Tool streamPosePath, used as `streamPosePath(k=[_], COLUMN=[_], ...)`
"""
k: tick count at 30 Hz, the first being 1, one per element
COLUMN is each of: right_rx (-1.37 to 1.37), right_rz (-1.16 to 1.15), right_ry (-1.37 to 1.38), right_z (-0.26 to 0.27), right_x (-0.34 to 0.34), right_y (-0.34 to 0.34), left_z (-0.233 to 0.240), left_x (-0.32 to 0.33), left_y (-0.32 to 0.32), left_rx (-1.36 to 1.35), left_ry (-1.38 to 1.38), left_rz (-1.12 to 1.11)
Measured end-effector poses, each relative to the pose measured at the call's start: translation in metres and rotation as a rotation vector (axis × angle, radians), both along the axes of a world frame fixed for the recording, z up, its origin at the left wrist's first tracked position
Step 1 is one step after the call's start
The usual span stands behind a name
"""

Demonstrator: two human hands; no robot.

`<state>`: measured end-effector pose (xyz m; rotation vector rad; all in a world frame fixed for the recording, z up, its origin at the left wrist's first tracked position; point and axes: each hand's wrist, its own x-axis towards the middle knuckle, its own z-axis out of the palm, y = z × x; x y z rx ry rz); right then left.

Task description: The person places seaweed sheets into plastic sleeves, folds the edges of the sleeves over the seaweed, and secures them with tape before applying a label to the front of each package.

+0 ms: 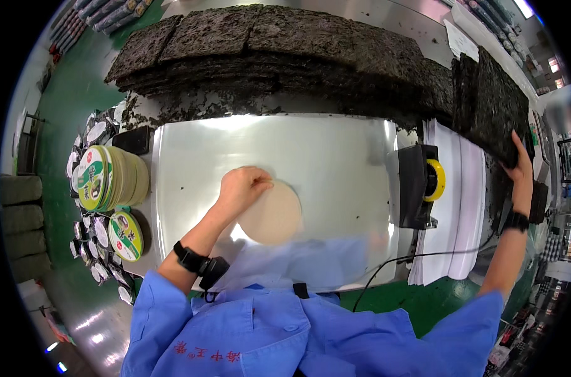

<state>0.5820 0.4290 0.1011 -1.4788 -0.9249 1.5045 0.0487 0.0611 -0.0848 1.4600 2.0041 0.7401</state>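
My left hand (246, 188) pinches the upper left edge of a round cream-coloured disc (272, 214), which is at a shiny metal work surface (332, 165). Whether the disc lies flat on the metal cannot be told. Far to the right, my right hand (519, 160) has its fingers on the lower edge of dark pressed seaweed sheets (500, 103) that stand tilted. Long stacks of the same seaweed sheets (295, 35) run along the back of the table. Both wrists wear black bands.
Left of the metal surface are a stack of round printed labels (93, 176), a single label (126, 235), a black flat object (131, 140) and many wrapped round packs (97, 226). On the right stand a black dispenser with yellow tape (435, 180), white sheets (455, 207) and a black cable (436, 254).
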Motion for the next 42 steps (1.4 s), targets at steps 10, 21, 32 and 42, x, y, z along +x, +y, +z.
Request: streamPosePath(k=[10,21,32,42], right_rx=[-0.092,-0.264,0.045,0.238], right_rz=[0.208,0.381,0.647,0.610], right_ry=[0.215,0.338,-0.282,-0.359], right_z=[-0.087,-0.169,-0.172,-0.203], right_x=[-0.110,-0.258,-0.308,-0.304], right_y=[-0.303,-0.357,-0.357,-0.337], left_z=[-0.036,-0.035,-0.011,-0.008], left_x=[0.005,-0.046,-0.005,-0.004], left_y=[-0.013,-0.078,-0.090,-0.082], left_rx=[0.345,0.420,0.237,0.237], left_ry=[0.148,-0.696,-0.884,-0.574], left_rz=[0.012,0.480,0.350,0.283])
